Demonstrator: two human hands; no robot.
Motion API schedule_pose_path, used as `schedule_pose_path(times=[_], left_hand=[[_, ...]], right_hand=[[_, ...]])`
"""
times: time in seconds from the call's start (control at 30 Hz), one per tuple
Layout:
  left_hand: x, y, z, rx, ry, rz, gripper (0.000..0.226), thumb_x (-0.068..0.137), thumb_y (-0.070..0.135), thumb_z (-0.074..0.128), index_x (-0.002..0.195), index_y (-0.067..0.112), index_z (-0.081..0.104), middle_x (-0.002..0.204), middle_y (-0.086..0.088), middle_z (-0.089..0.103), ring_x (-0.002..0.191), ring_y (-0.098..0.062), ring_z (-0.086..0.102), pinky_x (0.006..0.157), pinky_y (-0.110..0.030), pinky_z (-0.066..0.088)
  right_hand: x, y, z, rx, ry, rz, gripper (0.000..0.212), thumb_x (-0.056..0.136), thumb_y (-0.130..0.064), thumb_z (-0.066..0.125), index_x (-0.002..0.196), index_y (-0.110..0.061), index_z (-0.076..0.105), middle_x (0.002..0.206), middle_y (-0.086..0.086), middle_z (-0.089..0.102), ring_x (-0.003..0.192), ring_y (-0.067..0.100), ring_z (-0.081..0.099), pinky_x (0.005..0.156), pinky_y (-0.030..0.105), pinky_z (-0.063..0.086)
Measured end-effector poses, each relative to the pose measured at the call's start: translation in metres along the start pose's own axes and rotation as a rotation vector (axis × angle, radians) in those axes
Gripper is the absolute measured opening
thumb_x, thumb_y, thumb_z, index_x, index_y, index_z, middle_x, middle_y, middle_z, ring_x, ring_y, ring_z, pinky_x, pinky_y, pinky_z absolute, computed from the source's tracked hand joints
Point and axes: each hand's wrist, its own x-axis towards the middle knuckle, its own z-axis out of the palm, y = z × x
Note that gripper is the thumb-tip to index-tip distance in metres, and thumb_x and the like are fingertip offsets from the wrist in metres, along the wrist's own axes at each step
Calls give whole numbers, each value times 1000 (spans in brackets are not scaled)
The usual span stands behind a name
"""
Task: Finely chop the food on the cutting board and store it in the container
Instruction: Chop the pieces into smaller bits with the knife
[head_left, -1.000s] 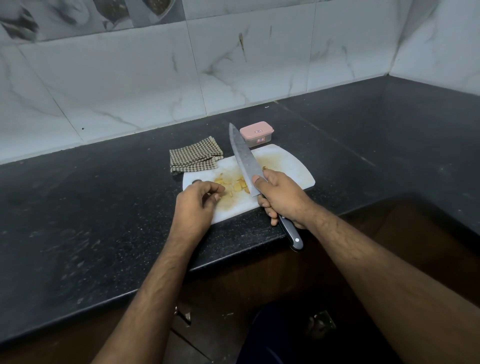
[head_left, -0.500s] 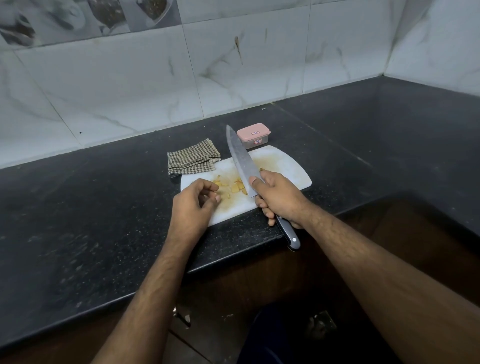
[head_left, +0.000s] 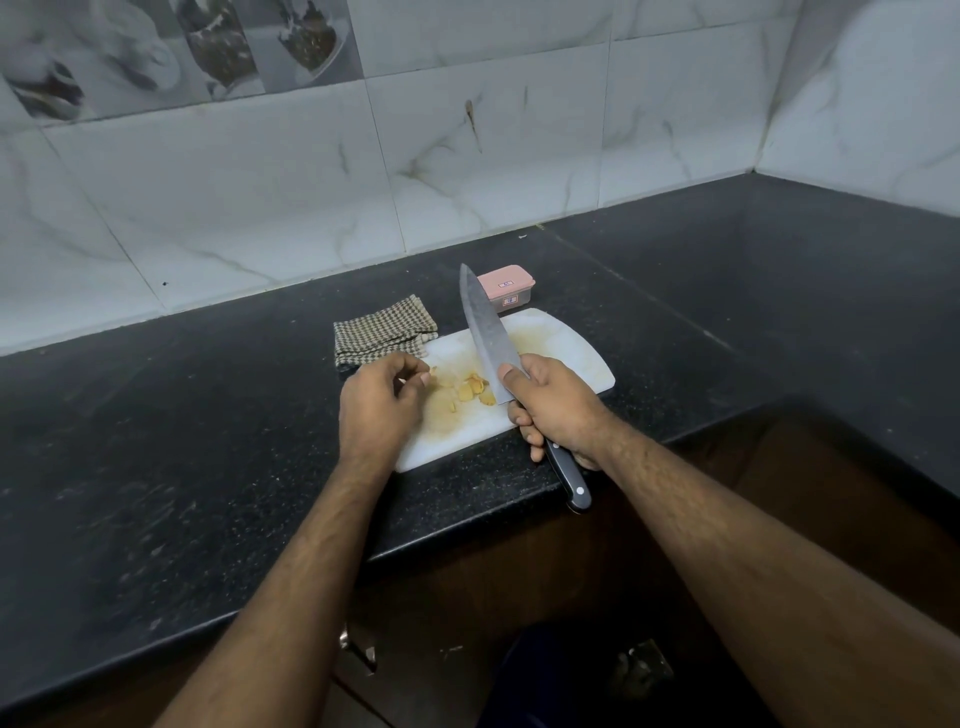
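Food (head_left: 470, 389), a few pale yellow slices, lies scattered near the middle of our white board (head_left: 561, 345), which sits on a black counter (head_left: 156, 467) close to its front edge. Our right hand (head_left: 553, 410) grasps the knife (head_left: 485, 332) where blade meets handle, thumb pressed flat on the side of the blade. The blade points toward 11 o'clock, its heel just beside the slices at their 3 o'clock; we cannot tell whether the edge touches the board. Our left hand (head_left: 382, 405) hovers at 9 o'clock of the slices, fingers curled, tips close together near the nearest piece; whether they pinch a sliver we cannot tell.

At 12 o'clock, just behind the board, stands the container (head_left: 506, 288), small, with a pink lid on. A folded checked cloth (head_left: 384, 335) lies at 10 o'clock, touching the board's far left corner.

We judge the chopping is under way, since the pieces look far from fine. To do it well, we should gather the slices into a tight heap, tuck the left fingertips back behind the knuckles, keep the tip low, and rock the blade through the heap. The pieces are small and probably slippery, so short strokes suit better than hard ones.
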Motion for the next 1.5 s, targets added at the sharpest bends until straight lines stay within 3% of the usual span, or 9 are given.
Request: schedule_pose_path(times=[0.2,0.4,0.6,0.77,0.87,0.97,1.07,1.23,1.5], left_hand=[[10,-12,7,72,-11,70,8,97,23,69,97,21,76,99,6,71,90,-22,65,87,-50,55],[2,-8,2,21,-2,100,11,92,25,75,103,22,78,98,10,64,91,-14,59,86,-46,54],[-1,-4,3,83,-201,128,14,81,44,84,91,39,77,107,15,56,111,-10,48,106,-58,38],[-1,-1,4,114,-201,95,15,79,45,85,80,40,71,108,14,55,114,-12,49,109,-56,33],[-2,2,5,116,-176,81,19,81,44,83,78,33,68,106,13,53,112,-11,45,108,-50,31],[2,-1,6,81,-102,78,16,85,42,80,81,34,67,97,17,50,105,-13,47,103,-50,41],[7,-6,8,91,-71,91,8,97,34,68,99,33,76,99,13,55,106,-17,51,99,-52,45],[5,-6,8,186,-94,107,28,105,32,55,129,26,69,112,12,50,117,-18,43,87,-35,22],[-2,4,8,324,-198,227,26,94,49,68,114,33,73,122,9,48,116,-8,33,94,-37,20]], right_hand=[[3,0,-2,15,2,-7,29,107,-38,44,111,-11,55,57,-5,47,40,9,40,39,26,45],[4,0,-2,21,-16,-12,24,107,-38,44,105,-17,54,58,-4,46,41,10,39,40,26,44],[4,1,-2,42,-10,-15,25,107,-38,44,105,-16,56,58,-3,47,40,11,39,39,26,44],[4,1,-2,30,-21,-11,29,107,-38,44,112,-13,55,58,-2,46,40,11,38,39,25,43],[4,2,-2,35,-19,-14,30,107,-38,44,114,-12,55,59,-2,46,40,11,38,39,25,43],[4,2,-2,45,-20,-19,28,107,-38,43,113,-12,55,58,-2,45,40,11,38,38,25,43],[3,2,-2,54,-24,-21,25,107,-37,43,108,-15,55,58,-2,45,40,12,37,38,25,42],[4,2,-2,72,-14,-7,30,107,-38,44,113,-11,53,58,-2,44,40,12,36,38,24,41],[3,1,-2,51,-7,-15,28,107,-37,43,111,-12,55,58,-1,45,40,11,37,38,24,42]])
